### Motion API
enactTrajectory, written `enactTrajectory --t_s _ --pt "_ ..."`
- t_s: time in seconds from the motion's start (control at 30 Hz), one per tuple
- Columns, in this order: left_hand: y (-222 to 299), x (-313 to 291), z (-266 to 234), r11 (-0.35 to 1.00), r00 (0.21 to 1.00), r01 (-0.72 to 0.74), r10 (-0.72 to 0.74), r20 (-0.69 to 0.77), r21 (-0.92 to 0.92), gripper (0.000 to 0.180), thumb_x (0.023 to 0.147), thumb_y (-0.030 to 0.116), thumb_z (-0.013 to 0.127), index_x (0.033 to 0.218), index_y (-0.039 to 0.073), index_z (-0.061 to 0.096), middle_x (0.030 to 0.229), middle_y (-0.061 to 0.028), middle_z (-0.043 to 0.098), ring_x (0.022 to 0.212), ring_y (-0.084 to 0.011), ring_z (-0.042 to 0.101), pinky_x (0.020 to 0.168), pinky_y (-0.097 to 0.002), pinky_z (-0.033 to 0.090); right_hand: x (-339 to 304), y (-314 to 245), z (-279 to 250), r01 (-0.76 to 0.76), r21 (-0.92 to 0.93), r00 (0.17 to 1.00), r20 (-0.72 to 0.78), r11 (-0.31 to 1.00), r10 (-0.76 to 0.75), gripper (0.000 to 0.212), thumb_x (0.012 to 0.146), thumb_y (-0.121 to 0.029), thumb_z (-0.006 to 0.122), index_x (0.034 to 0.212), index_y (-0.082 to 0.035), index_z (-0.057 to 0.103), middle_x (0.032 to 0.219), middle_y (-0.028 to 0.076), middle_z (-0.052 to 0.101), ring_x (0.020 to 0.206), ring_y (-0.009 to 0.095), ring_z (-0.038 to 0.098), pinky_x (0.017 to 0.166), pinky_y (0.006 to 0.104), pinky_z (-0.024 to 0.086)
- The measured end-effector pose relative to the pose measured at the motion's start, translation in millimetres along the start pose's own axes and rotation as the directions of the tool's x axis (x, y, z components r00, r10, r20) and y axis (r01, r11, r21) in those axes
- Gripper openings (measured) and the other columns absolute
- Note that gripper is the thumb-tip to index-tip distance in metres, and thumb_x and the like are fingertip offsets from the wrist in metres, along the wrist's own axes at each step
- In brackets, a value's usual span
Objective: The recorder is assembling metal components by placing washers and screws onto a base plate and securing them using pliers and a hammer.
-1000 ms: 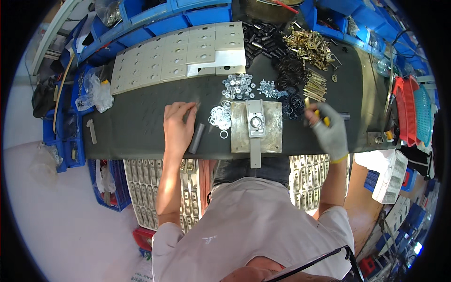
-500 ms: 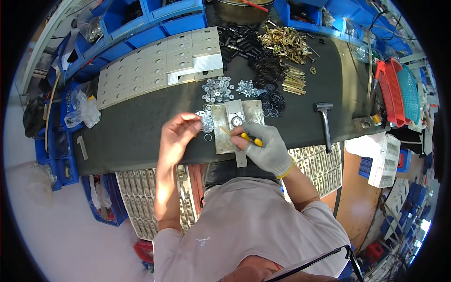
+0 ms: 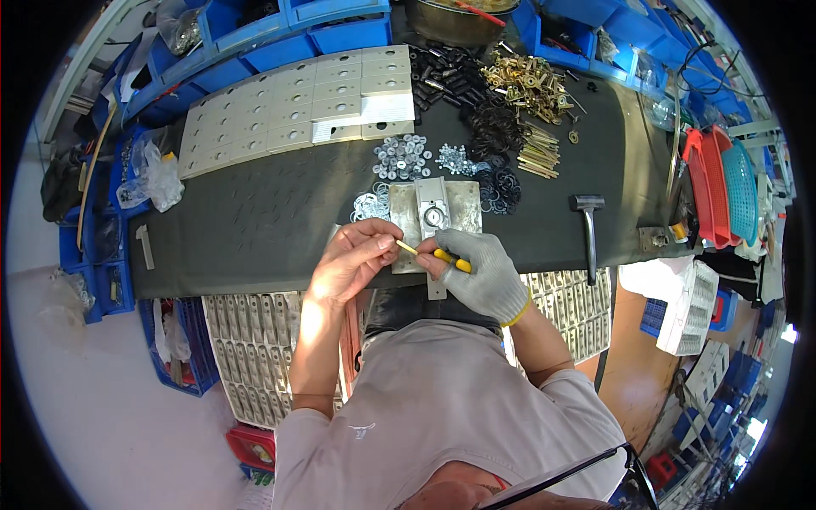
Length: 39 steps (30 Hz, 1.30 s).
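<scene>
My bare left hand (image 3: pixel 357 257) is in a pinch at the left end of a thin brass-coloured rod (image 3: pixel 407 247); whatever small thing its fingertips hold is hidden. The rod's other end is between the fingertips of my right hand (image 3: pixel 480 270), which wears a grey-white glove with bare fingertips. A yellow-handled tool (image 3: pixel 461 264) also lies within that hand, its working end hidden. Just beyond the hands, a pale metal housing with a round silver centre (image 3: pixel 435 216) rests on a metal base plate (image 3: pixel 466 204).
White rings (image 3: pixel 371 206), silver round parts (image 3: pixel 402 157), black rings (image 3: pixel 501 189) and brass rods (image 3: pixel 539 153) lie in piles around the plate. A hammer (image 3: pixel 588 229) is at the right. Pale plates (image 3: pixel 289 110) stand in rows before blue bins (image 3: pixel 350 36).
My left hand has moved right and nearer to me, from beside the white rings to the rod's end. My right hand still holds the rod and the yellow-handled tool.
</scene>
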<state>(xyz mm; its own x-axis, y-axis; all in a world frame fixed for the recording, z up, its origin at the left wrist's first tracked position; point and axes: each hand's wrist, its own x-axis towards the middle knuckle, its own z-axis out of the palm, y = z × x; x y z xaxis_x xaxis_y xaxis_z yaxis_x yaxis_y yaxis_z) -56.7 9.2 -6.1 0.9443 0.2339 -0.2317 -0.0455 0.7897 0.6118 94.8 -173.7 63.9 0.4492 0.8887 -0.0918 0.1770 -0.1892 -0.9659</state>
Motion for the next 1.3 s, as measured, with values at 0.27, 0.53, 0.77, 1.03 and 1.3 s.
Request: enactTrajectory --t_s 0.27,0.53,0.77,1.03,1.3 --pt "0 1 11 0.985 0.997 0.08 -0.081 -0.006 0.155 0.018 0.098 0.005 0.07 0.113 -0.007 0.072 0.097 -0.0086 0.071 0.085 -0.0112 0.06 0.078 -0.0267 0.049 -4 0 5 0.005 -0.008 0.994 -0.109 1.0 -0.005 0.021 0.095 -0.014 0.075 0.114 -0.004 0.072 0.081 0.012 0.071 0.067 0.019 0.067 0.067 0.0329 0.054" --pt "-18 -1 66 0.555 0.898 -0.344 0.431 0.092 0.757 0.008 0.099 0.001 0.065 0.103 -0.004 0.07 0.095 -0.0084 0.067 0.081 -0.0186 0.063 0.073 -0.0323 0.052 6 15 9 0.313 -0.154 0.88 -0.324 0.937 -0.347 0.025 0.09 -0.011 0.081 0.112 -0.001 0.074 0.087 0.008 0.069 0.078 0.014 0.065 0.069 0.0277 0.052" --pt "-15 4 62 0.201 0.896 -0.327 0.378 0.235 0.923 0.025 0.089 -0.002 0.075 0.113 -0.002 0.073 0.089 -0.0074 0.064 0.075 -0.0162 0.059 0.066 -0.0299 0.048 16 23 -24 0.349 -0.255 0.902 -0.17 0.902 -0.397 0.009 0.088 -0.002 0.077 0.097 -0.001 0.073 0.087 0.011 0.069 0.071 0.021 0.066 0.065 0.0318 0.051" --pt "-39 32 17 0.691 0.961 -0.13 0.263 -0.08 0.711 0.09 0.087 -0.006 0.077 0.163 0.003 0.029 0.146 -0.0156 0.049 0.085 -0.0095 0.061 0.074 -0.0247 0.051 39 33 -41 0.322 -0.353 0.929 -0.064 0.879 -0.366 0.01 0.093 -0.005 0.073 0.101 0.001 0.071 0.09 0.012 0.07 0.074 0.023 0.067 0.068 0.0331 0.053" --pt "-39 46 22 0.852 0.99 -0.089 0.134 -0.05 0.516 0.095 0.092 -0.008 0.071 0.167 0.006 0.016 0.161 -0.0207 0.04 0.086 -0.0068 0.061 0.066 -0.022 0.052 44 39 -38 0.357 -0.355 0.916 -0.049 0.864 -0.398 0.011 0.091 -0.003 0.074 0.101 -0.002 0.07 0.092 0.012 0.07 0.081 0.031 0.069 0.072 0.0367 0.054"
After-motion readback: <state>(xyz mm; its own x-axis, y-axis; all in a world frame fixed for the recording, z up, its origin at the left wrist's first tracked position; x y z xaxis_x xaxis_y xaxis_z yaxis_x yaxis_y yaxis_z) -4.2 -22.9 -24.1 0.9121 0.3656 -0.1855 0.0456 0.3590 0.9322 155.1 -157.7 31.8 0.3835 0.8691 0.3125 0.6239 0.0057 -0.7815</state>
